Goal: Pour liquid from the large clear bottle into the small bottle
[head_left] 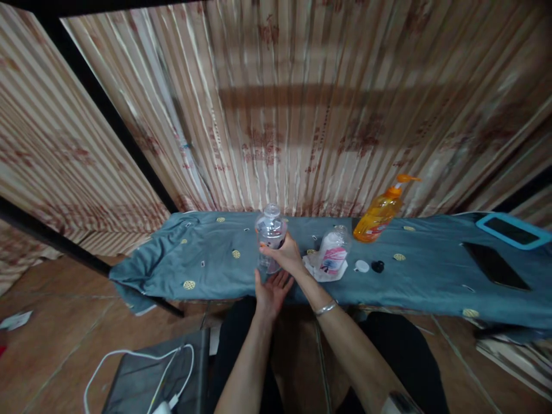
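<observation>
A clear plastic bottle (271, 225) with no cap visible stands roughly upright over the cloth-covered bench. Wrapped around its middle is my right hand (285, 254), closed on it from the right side. Below the bottle's base, my left hand (271, 292) lies palm up with thumb and fingers stretched out; whether it touches the base I cannot tell. To the right, a second clear container with a pink and white label (333, 260) rests tilted on a crumpled white tissue (310, 269). A white round lid (361, 266) and a small black cap (378, 266) lie beside it.
An orange pump bottle (378, 215) leans at the bench's back edge. Further right are a dark phone (495, 264) and a blue-framed tablet (513, 231). A striped curtain (276, 115) hangs behind. At lower left, a white cable (142, 353) crosses a grey surface (142, 379).
</observation>
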### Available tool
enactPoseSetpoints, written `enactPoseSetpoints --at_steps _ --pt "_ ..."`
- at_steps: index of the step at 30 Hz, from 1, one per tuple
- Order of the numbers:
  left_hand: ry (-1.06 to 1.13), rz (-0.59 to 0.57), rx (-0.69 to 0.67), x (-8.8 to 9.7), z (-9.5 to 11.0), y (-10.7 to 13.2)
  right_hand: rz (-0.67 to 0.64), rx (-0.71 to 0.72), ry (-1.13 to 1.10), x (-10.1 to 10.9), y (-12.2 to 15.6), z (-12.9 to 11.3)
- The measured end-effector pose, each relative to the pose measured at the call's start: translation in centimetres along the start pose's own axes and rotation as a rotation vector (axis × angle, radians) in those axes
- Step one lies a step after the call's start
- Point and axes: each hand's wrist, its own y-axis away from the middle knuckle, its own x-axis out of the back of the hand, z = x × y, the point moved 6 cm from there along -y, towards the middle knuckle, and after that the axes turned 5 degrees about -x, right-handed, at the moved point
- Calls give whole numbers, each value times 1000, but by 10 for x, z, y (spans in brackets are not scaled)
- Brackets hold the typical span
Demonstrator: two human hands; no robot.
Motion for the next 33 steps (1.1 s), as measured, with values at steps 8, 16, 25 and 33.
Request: enactPoseSetpoints --at_steps 8,16,25,33 --pt "76 -151 -152 -30 18 22 53 89 -36 27 34 -29" --pt "-29 -293 -125 -65 16 16 314 272 51 106 86 -40" --pt "-91 -349 -58 -91 20 -7 366 139 166 197 50 58" --pt "-162 -237 -105 -62 33 -13 59 -47 216 156 37 128"
